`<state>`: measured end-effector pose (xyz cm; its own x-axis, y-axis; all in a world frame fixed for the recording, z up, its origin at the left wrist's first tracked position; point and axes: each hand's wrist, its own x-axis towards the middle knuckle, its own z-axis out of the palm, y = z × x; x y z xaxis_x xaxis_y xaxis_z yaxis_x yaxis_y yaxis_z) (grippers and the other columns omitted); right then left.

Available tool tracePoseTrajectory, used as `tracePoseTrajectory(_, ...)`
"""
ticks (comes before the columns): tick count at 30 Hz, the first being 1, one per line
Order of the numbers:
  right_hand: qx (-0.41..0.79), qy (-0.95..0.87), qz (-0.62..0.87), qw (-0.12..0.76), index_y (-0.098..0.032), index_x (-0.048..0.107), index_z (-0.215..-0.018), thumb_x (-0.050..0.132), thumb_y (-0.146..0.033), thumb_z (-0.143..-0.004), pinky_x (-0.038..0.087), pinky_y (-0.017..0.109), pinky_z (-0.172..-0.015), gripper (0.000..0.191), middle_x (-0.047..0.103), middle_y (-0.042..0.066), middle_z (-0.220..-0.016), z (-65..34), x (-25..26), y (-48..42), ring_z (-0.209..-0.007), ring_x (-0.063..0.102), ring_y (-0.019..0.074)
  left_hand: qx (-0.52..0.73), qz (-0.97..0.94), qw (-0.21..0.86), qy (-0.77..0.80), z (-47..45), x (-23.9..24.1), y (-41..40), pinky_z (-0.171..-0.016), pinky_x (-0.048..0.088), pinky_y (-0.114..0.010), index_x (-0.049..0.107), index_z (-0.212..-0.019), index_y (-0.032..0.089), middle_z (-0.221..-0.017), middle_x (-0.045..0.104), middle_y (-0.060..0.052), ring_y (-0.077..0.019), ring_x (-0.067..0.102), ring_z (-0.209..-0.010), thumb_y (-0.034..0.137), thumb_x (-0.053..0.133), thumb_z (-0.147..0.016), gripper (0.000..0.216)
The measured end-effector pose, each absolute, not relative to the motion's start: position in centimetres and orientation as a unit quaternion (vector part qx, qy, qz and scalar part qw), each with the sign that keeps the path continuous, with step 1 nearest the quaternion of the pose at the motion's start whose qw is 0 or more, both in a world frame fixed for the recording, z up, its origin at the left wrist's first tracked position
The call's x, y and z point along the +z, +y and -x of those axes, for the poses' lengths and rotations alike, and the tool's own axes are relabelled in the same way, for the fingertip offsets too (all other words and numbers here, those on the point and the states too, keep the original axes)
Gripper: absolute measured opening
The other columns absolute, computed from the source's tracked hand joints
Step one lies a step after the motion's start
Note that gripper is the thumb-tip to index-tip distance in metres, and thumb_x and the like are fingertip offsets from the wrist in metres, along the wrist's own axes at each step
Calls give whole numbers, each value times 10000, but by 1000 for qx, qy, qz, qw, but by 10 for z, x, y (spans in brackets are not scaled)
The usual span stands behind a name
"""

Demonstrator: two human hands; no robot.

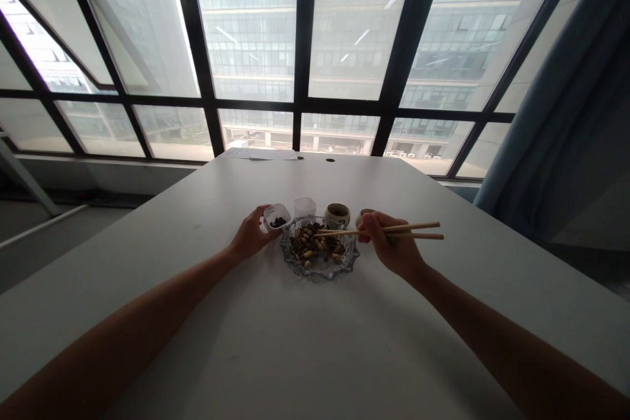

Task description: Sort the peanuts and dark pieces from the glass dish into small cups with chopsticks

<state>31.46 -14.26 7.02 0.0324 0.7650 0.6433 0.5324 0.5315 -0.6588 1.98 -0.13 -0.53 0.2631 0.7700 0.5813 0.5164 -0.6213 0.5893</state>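
Observation:
My left hand (250, 235) is closed around a small translucent plastic cup (270, 215), tilted toward me, with some dark seeds or beans (278, 222) inside. It is held at the left rim of a scalloped glass bowl (348, 267). In the bowl lies a mix of nuts and dark pieces (315, 244), some looking like pistachios. My right hand (394, 246) grips a pair of wooden chopsticks (413, 230), whose tips reach into the mix. Whether the tips pinch a piece is too small to tell.
Behind the bowl stand a second translucent cup (304, 207) and a round ceramic cup (337, 214). Another ceramic cup (363, 215) is partly hidden by my right hand. Papers (260, 154) lie at the far end of the white table (305, 341), before large windows. A blue curtain (546, 98) hangs right.

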Motion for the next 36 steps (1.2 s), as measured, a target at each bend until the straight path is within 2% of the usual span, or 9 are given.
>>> tracePoseTrajectory(12, 104, -721, 482, 486, -227, 671, -709, 584, -555, -915, 456, 279, -520, 396, 683, 16, -617, -310, 54, -140, -544, 600, 150, 447, -778, 145, 418, -20, -5, -1, -818, 565, -385, 554, -1248, 188, -1122, 707, -101, -245, 681, -945, 440, 747, -700, 633)
tracePoseTrajectory(19, 66, -740, 482, 464, -216, 636, -666, 557, -573, -922, 403, 268, -481, 447, 640, 15, -583, -307, 53, -141, -506, 555, 134, 445, -780, 146, 414, -20, -5, -1, -831, 562, -384, 551, -1250, 185, -1124, 708, -102, -245, 678, -956, 417, 744, -704, 624)
tracePoseTrajectory(27, 90, -720, 475, 497, -223, 652, -671, 562, -569, -923, 467, 292, -498, 437, 683, 27, -593, -312, 44, -138, -513, 606, 159, 444, -781, 147, 414, -21, -4, -3, -831, 561, -385, 552, -1249, 182, -1119, 707, -102, -246, 679, -958, 398, 745, -707, 615)
tracePoseTrajectory(32, 164, -622, 490, 588, -220, 655, -698, 556, -673, -880, 544, 332, -514, 499, 695, 43, -565, -317, 38, -125, -526, 665, 201, 446, -781, 148, 411, -21, -4, -2, -821, 562, -380, 551, -1252, 180, -1125, 703, -106, -252, 674, -976, 406, 751, -702, 628)
tracePoseTrajectory(36, 191, -586, 504, 605, -214, 658, -690, 573, -731, -829, 559, 343, -502, 542, 693, 47, -552, -321, 37, -118, -506, 660, 208, 448, -780, 148, 412, -21, -5, -2, -862, 555, -402, 549, -1252, 172, -1129, 702, -108, -253, 672, -981, 418, 747, -707, 629)
